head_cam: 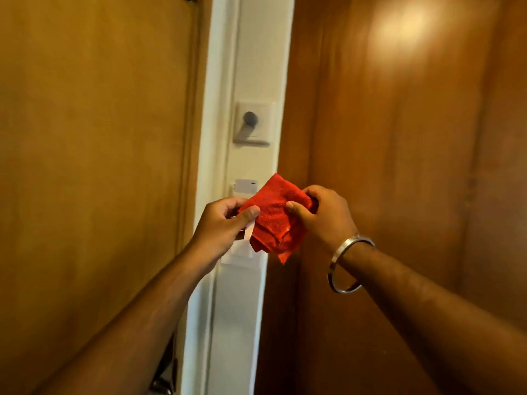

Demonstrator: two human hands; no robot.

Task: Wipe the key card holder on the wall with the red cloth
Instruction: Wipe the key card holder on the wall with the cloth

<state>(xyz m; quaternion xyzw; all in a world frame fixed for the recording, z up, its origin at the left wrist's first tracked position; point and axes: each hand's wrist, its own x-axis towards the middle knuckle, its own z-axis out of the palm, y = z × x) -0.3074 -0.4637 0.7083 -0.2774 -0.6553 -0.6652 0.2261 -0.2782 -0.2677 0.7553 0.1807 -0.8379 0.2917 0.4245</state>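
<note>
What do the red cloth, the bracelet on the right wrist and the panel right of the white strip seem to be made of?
Red cloth: soft, matte, nappy fabric, probably terry or microfibre; it creases and droops. Bracelet: silver-coloured polished metal, judging by its bright glints. Panel: glossy varnished wood or veneer; faint grain and a lamp reflection show.

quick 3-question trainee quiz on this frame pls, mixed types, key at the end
1. True or false: the red cloth is held by both the left hand and the right hand.
2. Which wrist wears the metal bangle? A) left B) right C) neither
3. Fill in: the white wall plate with the dark knob sits ___ the key card holder, which the cloth largely hides.

Key: 1 true; 2 B; 3 above.
</note>
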